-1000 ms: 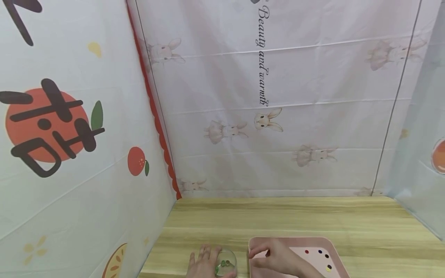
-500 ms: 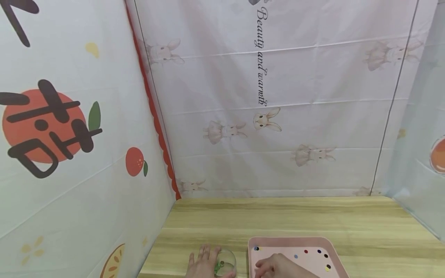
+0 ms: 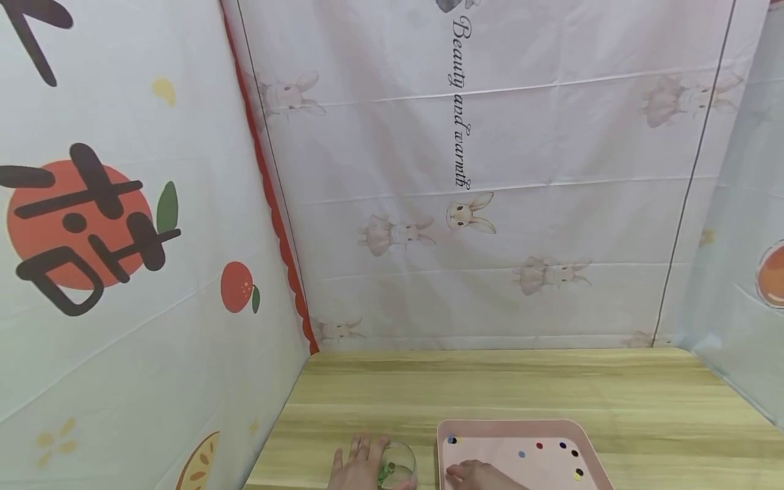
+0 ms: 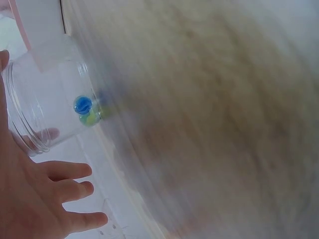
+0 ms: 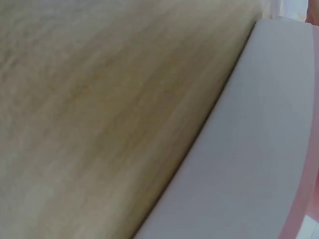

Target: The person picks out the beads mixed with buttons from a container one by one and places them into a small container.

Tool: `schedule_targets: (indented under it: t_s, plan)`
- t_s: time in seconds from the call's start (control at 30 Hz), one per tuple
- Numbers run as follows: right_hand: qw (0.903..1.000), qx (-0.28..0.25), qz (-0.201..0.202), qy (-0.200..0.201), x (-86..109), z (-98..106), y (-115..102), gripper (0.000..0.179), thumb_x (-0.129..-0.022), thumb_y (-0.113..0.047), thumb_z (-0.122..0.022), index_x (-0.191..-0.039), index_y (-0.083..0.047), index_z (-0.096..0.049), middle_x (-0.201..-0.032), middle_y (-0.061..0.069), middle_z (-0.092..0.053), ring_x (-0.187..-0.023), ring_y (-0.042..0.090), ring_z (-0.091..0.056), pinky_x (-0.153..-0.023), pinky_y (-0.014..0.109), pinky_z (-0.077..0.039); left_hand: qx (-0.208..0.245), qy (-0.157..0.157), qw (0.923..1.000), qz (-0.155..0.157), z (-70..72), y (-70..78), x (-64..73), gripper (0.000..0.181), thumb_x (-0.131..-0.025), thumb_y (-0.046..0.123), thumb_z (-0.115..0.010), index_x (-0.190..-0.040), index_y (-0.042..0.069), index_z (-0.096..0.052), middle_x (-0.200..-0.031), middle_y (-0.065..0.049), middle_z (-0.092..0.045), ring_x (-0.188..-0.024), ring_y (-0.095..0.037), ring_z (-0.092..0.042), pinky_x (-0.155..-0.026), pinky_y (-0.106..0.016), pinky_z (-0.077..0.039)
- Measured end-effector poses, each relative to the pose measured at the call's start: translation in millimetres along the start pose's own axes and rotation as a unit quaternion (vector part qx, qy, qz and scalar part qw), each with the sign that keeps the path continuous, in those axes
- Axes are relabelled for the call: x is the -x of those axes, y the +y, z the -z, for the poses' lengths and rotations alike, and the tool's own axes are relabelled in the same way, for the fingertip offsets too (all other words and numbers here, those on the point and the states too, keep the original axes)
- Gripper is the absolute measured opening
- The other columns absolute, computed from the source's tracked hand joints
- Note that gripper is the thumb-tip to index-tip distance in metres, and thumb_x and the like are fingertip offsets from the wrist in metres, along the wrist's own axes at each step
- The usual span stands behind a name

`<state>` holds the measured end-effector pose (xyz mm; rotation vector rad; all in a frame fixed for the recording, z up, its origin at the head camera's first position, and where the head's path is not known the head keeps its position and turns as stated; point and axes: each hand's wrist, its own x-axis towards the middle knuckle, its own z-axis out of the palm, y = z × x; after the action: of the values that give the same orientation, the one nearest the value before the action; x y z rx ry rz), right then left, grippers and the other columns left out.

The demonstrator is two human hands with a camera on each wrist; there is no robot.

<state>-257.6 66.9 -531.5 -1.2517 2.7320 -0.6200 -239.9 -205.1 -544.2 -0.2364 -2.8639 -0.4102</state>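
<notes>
In the head view my left hand (image 3: 358,469) is beside a clear jar (image 3: 407,454). The left wrist view shows thumb and index finger round the threaded rim of the jar (image 4: 47,89), with the other fingers stretched out past it. Inside lie a blue marble (image 4: 82,105) and a yellow-green marble (image 4: 89,118). My right hand (image 3: 480,476) is over the left part of a pink tray (image 3: 508,427), fingers bent downward. I cannot tell whether its fingertips hold anything. Several small coloured round pieces lie in the tray, among them a red one (image 3: 540,446) and a blue one (image 3: 522,454).
The jar and the tray stand side by side on a wood-grain table (image 3: 490,381). More pieces, one of them blue (image 3: 451,440), sit in the tray's far left corner. The tray's outer wall (image 5: 239,129) fills much of the right wrist view. Printed cloths (image 3: 520,170) enclose the table.
My right hand has moved from the tray's far left edge down toward the near side, uncovering the pieces in that corner and a blue piece. The left hand stays at the jar.
</notes>
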Motion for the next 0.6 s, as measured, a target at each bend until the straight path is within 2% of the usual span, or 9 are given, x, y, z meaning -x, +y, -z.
schedule_targets:
  t_s: [0.03, 0.13, 0.23, 0.27, 0.33, 0.4, 0.5, 0.6]
  plan:
    - [0.9997, 0.022, 0.006, -0.003, -0.4, -0.8, 0.2, 0.053, -0.098, -0.049, -0.056, -0.128, -0.007, -0.067, -0.131, 0.003, -0.066, -0.121, 0.026, -0.061, -0.098, 0.038, -0.052, 0.000, -0.001, 1.0000, 0.000, 0.0, 0.0, 0.1, 0.093, -0.075, 0.086, -0.053, -0.136, 0.015, -0.054, -0.138, -0.029, -0.054, -0.131, -0.047, -0.048, -0.100, -0.076, -0.032]
    - [0.9938, 0.089, 0.064, 0.024, -2.5, -2.1, 4.1, 0.049, -0.098, -0.046, -0.056, -0.122, -0.005, -0.070, -0.124, 0.005, -0.070, -0.112, 0.028, -0.065, -0.093, 0.034, -0.055, 0.000, -0.002, 1.0000, 0.001, 0.5, 0.3, -0.4, 0.093, -0.075, 0.086, -0.053, -0.137, 0.015, -0.053, -0.138, -0.029, -0.054, -0.131, -0.047, -0.048, -0.100, -0.076, -0.032]
    - [0.9793, 0.150, 0.124, 0.056, -3.9, -2.3, 7.9, 0.045, -0.099, -0.043, -0.056, -0.117, -0.005, -0.073, -0.119, 0.004, -0.072, -0.105, 0.026, -0.068, -0.086, 0.030, -0.056, -0.004, -0.001, 1.0000, 0.000, 1.1, 0.6, -1.4, 0.094, -0.075, 0.087, -0.051, -0.137, 0.016, -0.053, -0.138, -0.029, -0.054, -0.131, -0.047, -0.048, -0.100, -0.076, -0.031]
    - [0.9770, 0.154, 0.133, 0.063, -4.0, -2.3, 8.8, 0.044, -0.098, -0.042, -0.057, -0.116, -0.005, -0.073, -0.118, 0.004, -0.072, -0.104, 0.026, -0.068, -0.085, 0.029, -0.056, -0.003, 0.000, 1.0000, -0.001, 1.3, 0.7, -1.7, 0.094, -0.075, 0.087, -0.051, -0.137, 0.016, -0.053, -0.138, -0.029, -0.054, -0.131, -0.047, -0.048, -0.100, -0.076, -0.031]
    - [0.9781, 0.143, 0.136, 0.067, -3.8, -2.2, 9.5, 0.043, -0.098, -0.042, -0.058, -0.115, -0.006, -0.074, -0.118, 0.003, -0.072, -0.104, 0.026, -0.068, -0.084, 0.029, -0.056, -0.002, 0.000, 1.0000, -0.002, 1.5, 1.0, -2.1, 0.094, -0.075, 0.087, -0.051, -0.137, 0.016, -0.053, -0.137, -0.029, -0.055, -0.131, -0.047, -0.048, -0.100, -0.076, -0.032]
    - [0.9839, 0.120, 0.120, 0.057, -3.1, -1.9, 8.8, 0.045, -0.098, -0.044, -0.058, -0.117, -0.006, -0.073, -0.119, 0.003, -0.072, -0.107, 0.025, -0.067, -0.086, 0.030, -0.056, 0.000, -0.001, 1.0000, -0.002, 1.5, 1.1, -2.1, 0.094, -0.075, 0.087, -0.051, -0.137, 0.016, -0.053, -0.137, -0.029, -0.054, -0.131, -0.047, -0.048, -0.100, -0.076, -0.032]
    - [0.9961, 0.043, 0.072, 0.029, -2.6, -1.1, 5.9, 0.047, -0.097, -0.045, -0.059, -0.120, -0.006, -0.071, -0.121, 0.005, -0.071, -0.113, 0.026, -0.065, -0.091, 0.033, -0.055, 0.000, -0.002, 1.0000, -0.002, 1.6, 1.3, -1.1, 0.094, -0.075, 0.086, -0.052, -0.137, 0.016, -0.053, -0.137, -0.029, -0.055, -0.131, -0.047, -0.048, -0.100, -0.077, -0.032]
    - [0.9993, -0.012, 0.034, 0.010, -2.4, -0.6, 3.6, 0.046, -0.097, -0.043, -0.060, -0.121, -0.006, -0.070, -0.120, 0.007, -0.072, -0.115, 0.027, -0.065, -0.094, 0.036, -0.055, 0.000, -0.002, 1.0000, -0.001, 1.4, 1.6, 0.3, 0.094, -0.075, 0.087, -0.052, -0.136, 0.016, -0.053, -0.136, -0.029, -0.055, -0.130, -0.047, -0.049, -0.099, -0.077, -0.033]
